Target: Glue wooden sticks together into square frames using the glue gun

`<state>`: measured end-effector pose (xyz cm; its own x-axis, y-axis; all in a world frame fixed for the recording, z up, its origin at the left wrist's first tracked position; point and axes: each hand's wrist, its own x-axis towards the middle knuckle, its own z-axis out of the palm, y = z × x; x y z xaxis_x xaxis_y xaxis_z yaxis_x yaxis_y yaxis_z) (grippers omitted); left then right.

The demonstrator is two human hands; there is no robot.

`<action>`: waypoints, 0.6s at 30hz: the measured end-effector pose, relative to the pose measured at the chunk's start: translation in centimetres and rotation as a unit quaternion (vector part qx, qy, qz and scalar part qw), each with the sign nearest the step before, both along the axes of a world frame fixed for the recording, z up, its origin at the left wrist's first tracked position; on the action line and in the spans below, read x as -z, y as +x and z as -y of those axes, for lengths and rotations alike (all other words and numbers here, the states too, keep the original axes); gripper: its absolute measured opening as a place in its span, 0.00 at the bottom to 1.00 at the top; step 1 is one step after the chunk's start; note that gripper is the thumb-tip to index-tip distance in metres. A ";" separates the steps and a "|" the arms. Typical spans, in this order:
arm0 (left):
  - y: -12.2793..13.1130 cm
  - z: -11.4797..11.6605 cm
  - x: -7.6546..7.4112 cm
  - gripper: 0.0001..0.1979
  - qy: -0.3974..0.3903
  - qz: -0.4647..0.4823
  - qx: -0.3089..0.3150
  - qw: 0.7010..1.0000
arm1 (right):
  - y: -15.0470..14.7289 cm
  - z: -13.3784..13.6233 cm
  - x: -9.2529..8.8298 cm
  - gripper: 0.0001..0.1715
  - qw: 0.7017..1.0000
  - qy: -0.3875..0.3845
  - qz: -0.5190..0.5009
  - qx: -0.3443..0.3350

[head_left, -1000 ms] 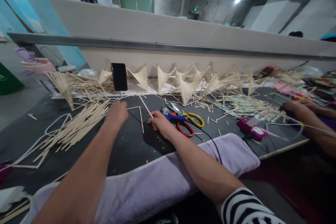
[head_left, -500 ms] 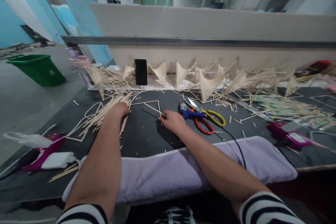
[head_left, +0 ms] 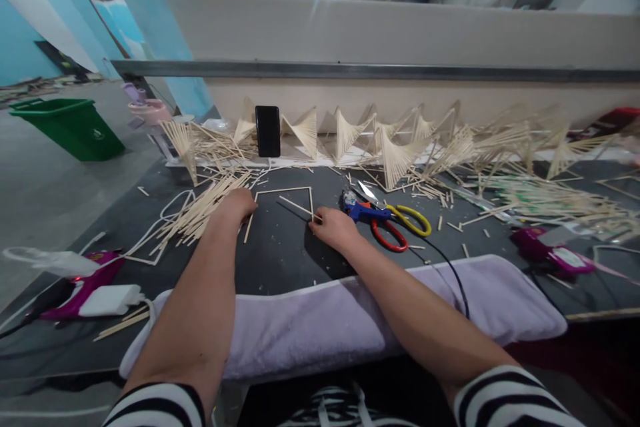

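Head view: right hand [head_left: 334,228] sits on the dark bench [head_left: 280,260] w/ a thin wooden stick [head_left: 298,205] pinched at its near-right end; grip closed tight on that end, fingertips curled around it. Stick's long axis runs from the grip up and to the far left, pointing into the open stick frame [head_left: 283,199], a three-sided rectangle lying flat just beyond the hand. Left hand [head_left: 239,205] is to the left, about level w/ the frame's left leg, fingers curled down onto the edge of the loose stick pile [head_left: 200,213]; can't tell if its grip actually has hold of a stick. Right hand is the nearer one to the frame's right leg. Glue gun [head_left: 363,211] and scissors [head_left: 400,227] lie just right of the right hand, not touched. Both forearms rest over a lilac towel [head_left: 350,320] at the bench's near edge.
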<state>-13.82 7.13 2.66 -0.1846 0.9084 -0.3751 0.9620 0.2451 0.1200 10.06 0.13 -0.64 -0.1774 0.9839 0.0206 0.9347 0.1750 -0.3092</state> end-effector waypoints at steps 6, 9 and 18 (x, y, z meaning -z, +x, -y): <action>-0.8 1.2 -0.4 0.04 -0.026 0.063 -0.027 0.997 | 1.5 -0.9 0.5 0.13 1.000 -0.003 -0.029 -0.008; -1.6 1.8 -0.6 0.04 -0.049 0.086 -0.040 0.994 | 1.9 -1.1 0.5 0.13 0.999 0.007 -0.033 -0.014; -3.0 1.4 0.1 0.04 -0.130 0.050 0.004 0.990 | 3.9 -1.5 -0.9 0.15 0.999 0.010 -0.040 0.013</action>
